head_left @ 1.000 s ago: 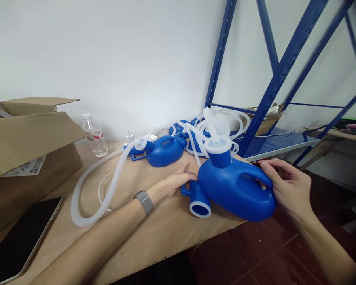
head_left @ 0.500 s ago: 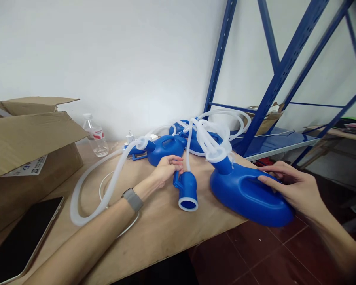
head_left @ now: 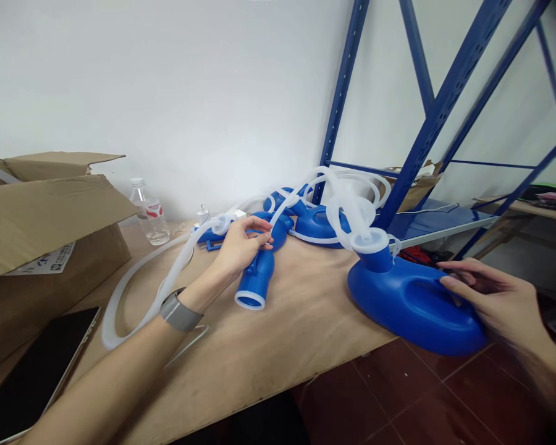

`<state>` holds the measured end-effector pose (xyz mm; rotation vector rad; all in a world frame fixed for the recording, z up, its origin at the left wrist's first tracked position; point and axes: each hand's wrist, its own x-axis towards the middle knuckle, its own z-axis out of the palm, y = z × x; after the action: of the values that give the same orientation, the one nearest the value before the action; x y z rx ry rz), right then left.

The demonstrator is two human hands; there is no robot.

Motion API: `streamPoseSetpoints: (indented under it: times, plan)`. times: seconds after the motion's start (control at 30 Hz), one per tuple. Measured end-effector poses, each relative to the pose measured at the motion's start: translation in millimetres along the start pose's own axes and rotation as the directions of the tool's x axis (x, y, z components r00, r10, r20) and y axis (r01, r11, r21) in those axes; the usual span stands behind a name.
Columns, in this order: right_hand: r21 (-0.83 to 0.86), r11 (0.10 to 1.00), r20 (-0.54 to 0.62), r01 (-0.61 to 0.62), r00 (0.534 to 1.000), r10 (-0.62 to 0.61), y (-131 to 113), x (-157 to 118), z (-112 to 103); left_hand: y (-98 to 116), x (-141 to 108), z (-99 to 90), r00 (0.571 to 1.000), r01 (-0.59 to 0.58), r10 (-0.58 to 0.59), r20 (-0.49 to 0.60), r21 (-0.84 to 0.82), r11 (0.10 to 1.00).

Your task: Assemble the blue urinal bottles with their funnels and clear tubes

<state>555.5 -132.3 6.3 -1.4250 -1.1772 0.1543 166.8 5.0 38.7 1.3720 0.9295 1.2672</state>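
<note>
My right hand (head_left: 503, 300) grips the handle of a blue plastic urinal bottle (head_left: 410, 303), which is at the table's right edge with its back end out over the floor. A translucent hose (head_left: 327, 175) comes from the bottle's white-capped neck and arches over to a blue urinal funnel (head_left: 257, 278). My left hand (head_left: 243, 244) is closed around the top of that funnel, where the hose joins; the fingers partly hide the joint. The funnel's white-rimmed mouth faces me. Behind it lie more blue urinal bottles (head_left: 322, 222) with coiled hoses.
On the left stand an open cardboard box (head_left: 50, 216) and a clear water bottle (head_left: 151, 213), with a black phone (head_left: 37, 377) in front. Blue metal shelving (head_left: 435, 123) rises at the right behind the table (head_left: 241, 371). Tiled floor shows beyond the table edge.
My left hand has moved left and up, bringing the funnel with it and tilting it. My right hand has shifted the urinal bottle to the right. The hose between them is stretched wider.
</note>
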Motion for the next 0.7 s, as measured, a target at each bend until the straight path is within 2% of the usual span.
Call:
streamPoseSetpoints:
  times: [0.1, 0.23, 0.3, 0.4, 0.53, 0.7]
  plan:
    - [-0.004, 0.999, 0.043, 0.035, 0.998, -0.034, 7, 0, -3, 7, -2, -3.6, 1.000, -0.014, 0.014, -0.024, 0.008, 1.000]
    - [-0.052, 0.999, 0.080, 0.014, 0.997, -0.009, 23, 2, -14, 24, -3, -10.1, 0.997, -0.046, 0.047, -0.061, 0.007, 0.999]
    - [-0.085, 0.995, 0.084, 0.052, 0.995, -0.045, 29, 3, -18, 35, -4, -14.7, 0.990, -0.115, 0.115, -0.076, 0.007, 0.993]
    - [-0.114, 0.977, 0.134, 0.183, 0.977, -0.167, 27, 2, -17, 52, -7, -23.0, 0.965, -0.236, 0.239, -0.103, 0.041, 0.971]
    - [-0.129, 0.931, 0.308, 0.341, 0.906, -0.289, 3, -3, 2, 65, -12, -33.2, 0.927, -0.341, 0.355, -0.117, 0.126, 0.932]
    - [-0.137, 0.938, 0.426, 0.319, 0.874, -0.235, -26, -6, 39, 68, -13, -37.3, 0.931, -0.316, 0.341, -0.127, 0.187, 0.930]
